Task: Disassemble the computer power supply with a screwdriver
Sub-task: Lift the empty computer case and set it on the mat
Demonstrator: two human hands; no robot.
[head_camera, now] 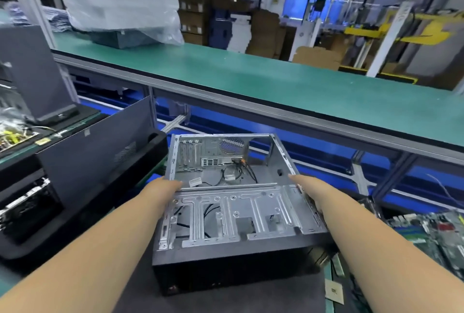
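both arms stretched forward; left hand [164,188] gripping left wall of open computer case [233,202], right hand [305,191] clasping its right wall, thumbs over the rims.

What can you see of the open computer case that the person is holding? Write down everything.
The computer case is a bare silver metal shell with a black front, its side open and facing up. Inside are a few loose black cables, a perforated fan grille, slot openings at the back and an empty drive frame near the front. The left hand and right hand grip its two sides.
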